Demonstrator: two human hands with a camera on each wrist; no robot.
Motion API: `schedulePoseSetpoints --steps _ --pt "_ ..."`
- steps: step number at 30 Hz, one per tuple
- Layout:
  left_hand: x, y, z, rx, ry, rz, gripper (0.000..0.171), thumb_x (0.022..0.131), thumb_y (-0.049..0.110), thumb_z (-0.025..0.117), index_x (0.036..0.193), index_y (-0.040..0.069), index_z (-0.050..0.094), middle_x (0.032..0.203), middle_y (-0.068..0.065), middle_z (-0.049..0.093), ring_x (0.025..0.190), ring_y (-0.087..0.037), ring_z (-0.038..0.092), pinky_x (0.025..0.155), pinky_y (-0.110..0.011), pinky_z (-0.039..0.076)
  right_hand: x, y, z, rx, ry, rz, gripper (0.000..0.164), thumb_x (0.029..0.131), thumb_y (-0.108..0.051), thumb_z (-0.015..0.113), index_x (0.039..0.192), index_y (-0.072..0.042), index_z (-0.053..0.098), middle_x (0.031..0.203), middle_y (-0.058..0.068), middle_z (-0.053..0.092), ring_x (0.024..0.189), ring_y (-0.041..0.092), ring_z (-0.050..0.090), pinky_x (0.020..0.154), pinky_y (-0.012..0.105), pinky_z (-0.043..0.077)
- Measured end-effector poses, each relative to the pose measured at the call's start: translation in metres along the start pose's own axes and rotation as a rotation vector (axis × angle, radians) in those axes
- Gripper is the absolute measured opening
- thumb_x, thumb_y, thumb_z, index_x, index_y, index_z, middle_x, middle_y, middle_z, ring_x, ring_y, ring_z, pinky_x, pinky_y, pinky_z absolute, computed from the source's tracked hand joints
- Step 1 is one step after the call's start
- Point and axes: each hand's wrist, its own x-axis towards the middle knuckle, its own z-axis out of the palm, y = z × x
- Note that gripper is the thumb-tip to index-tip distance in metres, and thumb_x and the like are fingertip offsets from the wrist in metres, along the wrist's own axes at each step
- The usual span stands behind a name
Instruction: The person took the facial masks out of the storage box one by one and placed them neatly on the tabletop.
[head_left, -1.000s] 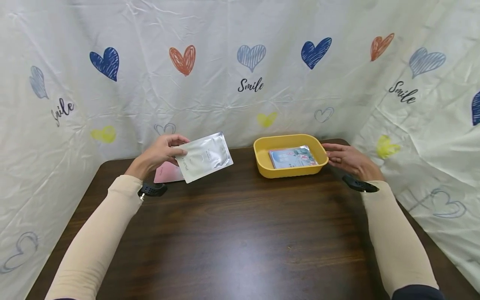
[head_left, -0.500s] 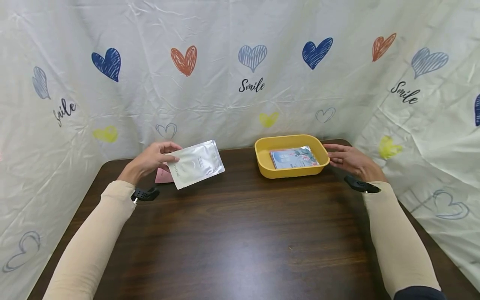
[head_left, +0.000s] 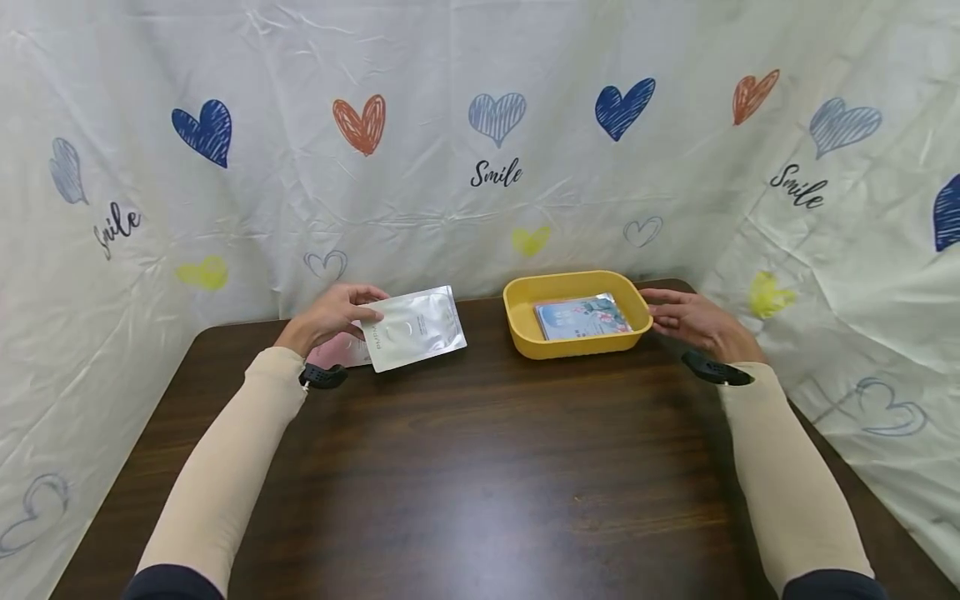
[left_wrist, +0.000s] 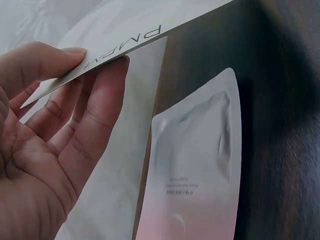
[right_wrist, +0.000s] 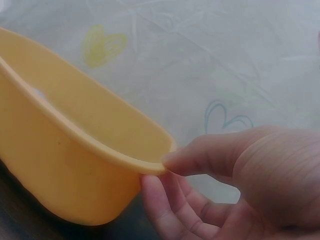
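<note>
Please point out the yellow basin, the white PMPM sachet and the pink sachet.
Yellow basin (head_left: 576,347), head view, front wall.
White PMPM sachet (head_left: 415,328), head view, middle of printed face.
Pink sachet (left_wrist: 194,162), left wrist view, middle of face.

Inside a bin (head_left: 581,345) on a table (head_left: 487,458), packets (head_left: 583,318) are stacked; left of the bin, a held pouch (head_left: 415,327) and, farther left, a second pouch (left_wrist: 195,165) are seen.

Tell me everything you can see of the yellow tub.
The yellow tub looks like smooth plastic: open-topped, oblong, round-cornered, with a narrow rim. It stands upright near the far edge of the dark table, before a heart-printed cloth. A blue floral packet lies inside. At its right end, the right hand pinches the rim between thumb and fingers.
</note>
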Motion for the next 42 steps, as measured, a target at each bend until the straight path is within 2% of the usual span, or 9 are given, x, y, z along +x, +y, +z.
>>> schedulePoseSetpoints --steps 6,12,19,24,32,37,42 --pt "0.018 -0.001 0.008 -0.009 -0.018 -0.014 0.039 0.095 0.003 0.067 0.133 0.002 0.06 0.133 -0.017 0.059 0.091 -0.025 0.067 0.07 -0.04 0.061 -0.001 -0.001 0.0 -0.01 0.01 0.004 0.063 0.105 -0.005 0.053 0.161 -0.003 0.022 0.106 -0.004 0.075 0.092 0.01 0.07 0.081 0.025 0.059" --pt "0.032 -0.003 0.015 -0.017 -0.043 -0.032 0.04 0.095 0.004 0.067 0.134 0.002 0.058 0.136 -0.017 0.056 0.098 -0.026 0.065 0.077 -0.044 0.061 -0.002 -0.003 0.0 0.021 0.013 0.005 0.062 0.105 -0.002 0.05 0.161 -0.003 0.022 0.105 -0.002 0.075 0.092 0.012 0.071 0.078 0.026 0.06" --pt "0.046 -0.007 0.023 0.02 -0.034 -0.042 0.041 0.095 0.004 0.066 0.135 0.004 0.059 0.139 -0.017 0.056 0.098 -0.027 0.064 0.077 -0.042 0.06 -0.003 -0.001 -0.002 0.043 0.006 -0.008 0.057 0.105 -0.002 0.052 0.158 -0.005 0.032 0.106 0.001 0.075 0.092 0.013 0.071 0.079 0.027 0.06" --pt "0.053 -0.006 0.028 0.078 -0.011 -0.056 0.04 0.097 0.006 0.066 0.137 0.005 0.059 0.139 -0.017 0.055 0.102 -0.028 0.062 0.078 -0.04 0.059 -0.002 -0.001 -0.002 0.048 0.013 -0.011 0.053 0.105 -0.003 0.053 0.155 -0.006 0.037 0.106 0.001 0.075 0.09 0.013 0.071 0.078 0.027 0.06" --pt "0.062 -0.006 0.031 0.109 -0.002 -0.07 0.039 0.097 0.007 0.066 0.135 0.007 0.062 0.138 -0.014 0.058 0.112 -0.03 0.059 0.083 -0.041 0.058 -0.003 -0.001 -0.001 0.033 0.025 -0.001 0.058 0.105 -0.002 0.051 0.158 -0.004 0.029 0.107 0.001 0.075 0.091 0.013 0.071 0.079 0.026 0.06" --pt "0.067 -0.007 0.033 0.131 0.006 -0.082 0.037 0.098 0.006 0.065 0.135 0.008 0.062 0.135 -0.013 0.059 0.112 -0.03 0.057 0.083 -0.041 0.056 -0.001 0.0 0.001 0.015 0.026 0.004 0.059 0.105 -0.003 0.052 0.158 -0.004 0.029 0.108 0.0 0.075 0.091 0.012 0.071 0.083 0.027 0.059" --pt "0.071 -0.007 0.036 0.141 0.006 -0.082 0.039 0.098 0.004 0.064 0.137 0.005 0.06 0.135 -0.016 0.059 0.111 -0.029 0.058 0.082 -0.039 0.056 -0.001 0.0 0.002 0.012 0.034 0.011 0.058 0.105 -0.004 0.052 0.159 -0.004 0.028 0.107 -0.001 0.075 0.091 0.011 0.071 0.081 0.026 0.059"
